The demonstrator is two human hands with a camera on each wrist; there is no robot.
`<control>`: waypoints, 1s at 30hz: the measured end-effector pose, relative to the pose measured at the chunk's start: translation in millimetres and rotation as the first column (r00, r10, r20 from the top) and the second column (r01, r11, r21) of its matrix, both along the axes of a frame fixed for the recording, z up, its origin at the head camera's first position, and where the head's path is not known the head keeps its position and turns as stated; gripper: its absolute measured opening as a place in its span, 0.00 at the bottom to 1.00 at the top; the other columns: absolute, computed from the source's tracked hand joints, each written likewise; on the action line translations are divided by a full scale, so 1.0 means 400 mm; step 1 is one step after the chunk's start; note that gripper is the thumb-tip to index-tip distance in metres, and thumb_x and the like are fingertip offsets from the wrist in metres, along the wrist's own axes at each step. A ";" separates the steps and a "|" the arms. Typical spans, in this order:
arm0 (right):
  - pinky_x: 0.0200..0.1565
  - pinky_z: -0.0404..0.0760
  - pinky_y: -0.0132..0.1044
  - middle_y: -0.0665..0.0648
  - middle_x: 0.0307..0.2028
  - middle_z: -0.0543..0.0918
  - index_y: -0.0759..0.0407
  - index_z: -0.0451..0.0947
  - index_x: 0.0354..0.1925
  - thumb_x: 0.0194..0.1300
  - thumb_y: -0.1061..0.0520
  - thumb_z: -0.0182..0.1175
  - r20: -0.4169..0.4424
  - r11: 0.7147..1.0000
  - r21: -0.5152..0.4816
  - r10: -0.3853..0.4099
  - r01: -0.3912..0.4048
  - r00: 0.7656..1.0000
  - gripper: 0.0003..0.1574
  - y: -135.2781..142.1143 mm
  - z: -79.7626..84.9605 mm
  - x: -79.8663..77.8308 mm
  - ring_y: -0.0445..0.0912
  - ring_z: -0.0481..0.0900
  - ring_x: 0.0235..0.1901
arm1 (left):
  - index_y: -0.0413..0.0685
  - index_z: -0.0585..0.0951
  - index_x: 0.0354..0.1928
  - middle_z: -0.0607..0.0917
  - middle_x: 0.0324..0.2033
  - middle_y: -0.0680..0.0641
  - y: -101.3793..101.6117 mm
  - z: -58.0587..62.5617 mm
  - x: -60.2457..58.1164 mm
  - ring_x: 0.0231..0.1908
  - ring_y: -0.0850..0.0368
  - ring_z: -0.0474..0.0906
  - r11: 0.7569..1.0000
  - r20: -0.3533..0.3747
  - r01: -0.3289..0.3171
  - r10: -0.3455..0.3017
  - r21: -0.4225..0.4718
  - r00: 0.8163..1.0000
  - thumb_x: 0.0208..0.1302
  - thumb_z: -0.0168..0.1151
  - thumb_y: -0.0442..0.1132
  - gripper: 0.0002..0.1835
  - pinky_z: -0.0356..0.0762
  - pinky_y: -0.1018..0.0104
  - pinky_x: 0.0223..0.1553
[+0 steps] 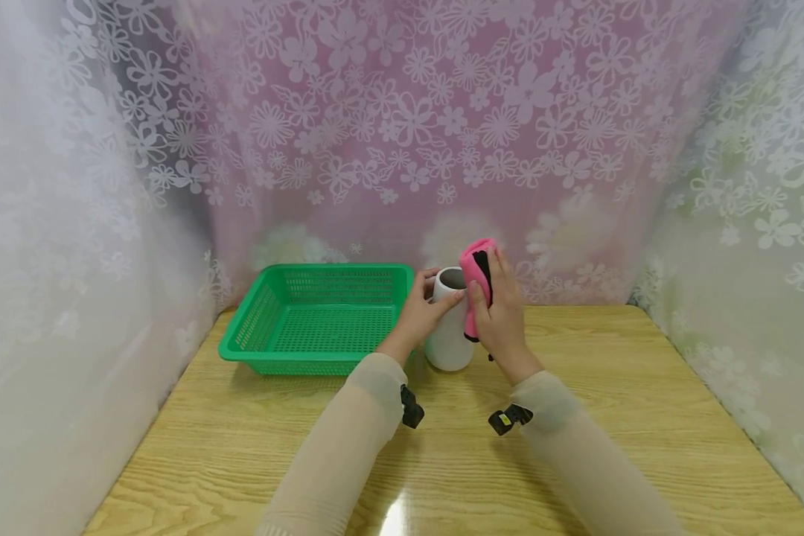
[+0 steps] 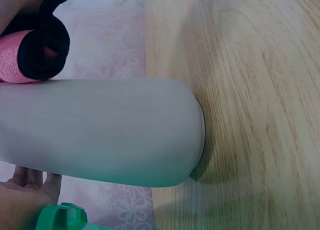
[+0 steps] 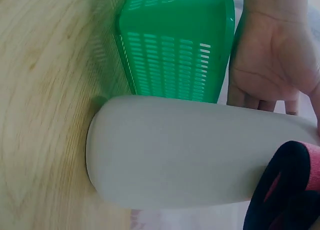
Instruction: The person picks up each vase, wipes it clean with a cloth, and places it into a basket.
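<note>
A white vase-like container [image 1: 449, 344] with a round open mouth stands upright on the wooden table. My left hand [image 1: 417, 313] grips it near the top from the left, thumb across the front by the rim. In my right hand [image 1: 507, 316] is a rolled pink cloth [image 1: 474, 262] with black edging, held along the vase's upper right side. From the left wrist, the cloth's rolled end [image 2: 45, 55] lies right at the vase wall [image 2: 110, 130], a black strap curling off it. The right wrist view shows the left palm [image 3: 272, 60] beside the vase.
A green perforated plastic basket [image 1: 315, 357] sits just left of the vase, close to the left forearm. Floral curtains [image 1: 442, 134] hang behind and on both sides of the wooden table [image 1: 643, 417]. Black cameras [image 1: 412, 408] are strapped to both wrists.
</note>
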State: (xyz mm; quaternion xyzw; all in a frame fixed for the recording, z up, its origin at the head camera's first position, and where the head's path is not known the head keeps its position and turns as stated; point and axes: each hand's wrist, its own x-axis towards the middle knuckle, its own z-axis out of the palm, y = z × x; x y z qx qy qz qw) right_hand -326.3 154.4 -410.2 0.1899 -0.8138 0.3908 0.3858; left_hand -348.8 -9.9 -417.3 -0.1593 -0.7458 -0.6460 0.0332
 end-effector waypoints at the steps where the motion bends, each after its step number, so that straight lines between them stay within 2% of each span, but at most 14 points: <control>1: 0.64 0.62 0.69 0.59 0.77 0.55 0.50 0.52 0.79 0.78 0.51 0.51 0.011 1.000 -0.006 0.011 -0.011 1.000 0.38 -0.002 -0.004 -0.003 0.61 0.58 0.73 | 0.63 0.66 0.69 0.76 0.60 0.51 0.001 -0.001 0.000 0.59 0.53 0.76 1.000 0.000 0.002 -0.002 0.002 1.000 0.62 0.71 0.56 0.36 0.75 0.48 0.58; 5: 0.64 0.59 0.70 0.58 0.78 0.50 0.49 0.47 0.80 0.82 0.46 0.41 0.035 0.998 -0.029 0.054 -0.053 0.998 0.36 -0.010 -0.018 -0.010 0.63 0.55 0.73 | 0.63 0.66 0.69 0.76 0.60 0.51 0.004 -0.003 -0.001 0.59 0.53 0.76 1.000 0.002 0.012 -0.012 0.010 1.000 0.62 0.71 0.55 0.36 0.75 0.48 0.58; 7: 0.64 0.58 0.71 0.56 0.79 0.49 0.48 0.46 0.80 0.82 0.46 0.39 0.028 0.997 -0.051 0.064 -0.062 0.998 0.35 -0.015 -0.025 -0.013 0.63 0.54 0.74 | 0.63 0.66 0.69 0.76 0.60 0.51 0.005 -0.003 0.000 0.59 0.53 0.75 1.000 0.006 0.017 -0.017 0.011 1.000 0.63 0.70 0.55 0.36 0.75 0.48 0.59; 12: 0.65 0.61 0.67 0.57 0.78 0.51 0.49 0.49 0.80 0.82 0.47 0.39 -0.041 0.992 -0.113 0.050 -0.054 0.998 0.34 -0.029 -0.046 -0.033 0.59 0.54 0.74 | 0.62 0.64 0.71 0.75 0.61 0.51 0.005 -0.002 0.003 0.60 0.52 0.74 1.000 0.020 0.015 -0.015 0.015 1.000 0.62 0.70 0.56 0.38 0.74 0.47 0.59; 16: 0.68 0.59 0.63 0.58 0.77 0.54 0.49 0.51 0.79 0.82 0.46 0.39 -0.073 0.988 -0.150 0.013 -0.024 0.997 0.34 -0.041 -0.061 -0.046 0.56 0.53 0.75 | 0.62 0.64 0.71 0.74 0.62 0.50 0.005 -0.002 0.002 0.60 0.51 0.74 1.000 0.023 0.007 -0.008 0.024 1.000 0.63 0.70 0.56 0.38 0.74 0.47 0.59; 20: 0.70 0.57 0.59 0.58 0.77 0.54 0.49 0.50 0.80 0.82 0.44 0.38 -0.052 0.981 -0.196 -0.018 0.007 0.998 0.35 -0.051 -0.066 -0.046 0.52 0.54 0.75 | 0.63 0.64 0.70 0.75 0.61 0.49 0.005 -0.003 0.005 0.60 0.52 0.75 1.000 0.019 -0.002 0.002 0.025 1.000 0.63 0.70 0.55 0.37 0.74 0.48 0.59; 26: 0.71 0.57 0.56 0.56 0.78 0.53 0.49 0.47 0.80 0.82 0.45 0.37 0.047 0.958 -0.284 -0.027 0.039 0.999 0.35 -0.057 -0.066 -0.044 0.50 0.53 0.75 | 0.61 0.65 0.70 0.76 0.60 0.49 0.008 -0.001 0.007 0.59 0.52 0.75 1.000 0.012 -0.003 0.003 0.029 1.000 0.65 0.69 0.53 0.35 0.75 0.49 0.59; 30: 0.66 0.65 0.55 0.58 0.75 0.60 0.53 0.47 0.80 0.82 0.46 0.37 0.110 0.939 -0.338 -0.025 0.061 0.994 0.35 -0.056 -0.065 -0.043 0.54 0.64 0.69 | 0.60 0.65 0.70 0.75 0.60 0.48 0.010 -0.002 0.007 0.60 0.50 0.75 1.000 0.008 -0.006 0.006 0.022 1.000 0.65 0.69 0.52 0.35 0.74 0.48 0.60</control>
